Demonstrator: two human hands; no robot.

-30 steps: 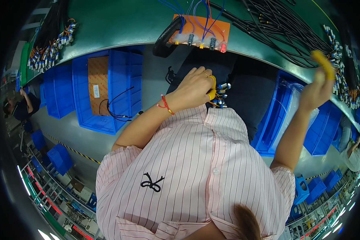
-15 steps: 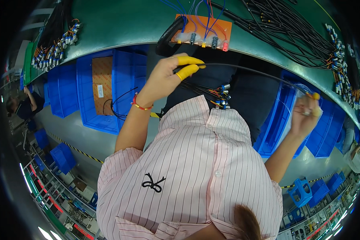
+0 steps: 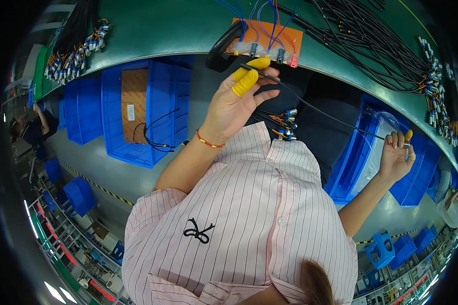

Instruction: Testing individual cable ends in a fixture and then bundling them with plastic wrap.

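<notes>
My left hand, with yellow finger cots on thumb and forefinger, pinches one end of a thin black cable just below an orange test board at the green bench's edge. My right hand, also wearing a yellow cot, grips the cable's other end, low at the right. The cable runs taut between both hands. A bunch of cable ends with metal connectors lies on my lap under the left hand.
Blue bins stand under the bench, one holding a cardboard sheet; another blue bin with a clear bag is at right. Black cables cover the bench's right; connector bundles lie left. Other people work nearby.
My left hand rose from my lap to the orange board's edge. My right hand came down from the bench's right edge and outward, drawing the black cable taut.
</notes>
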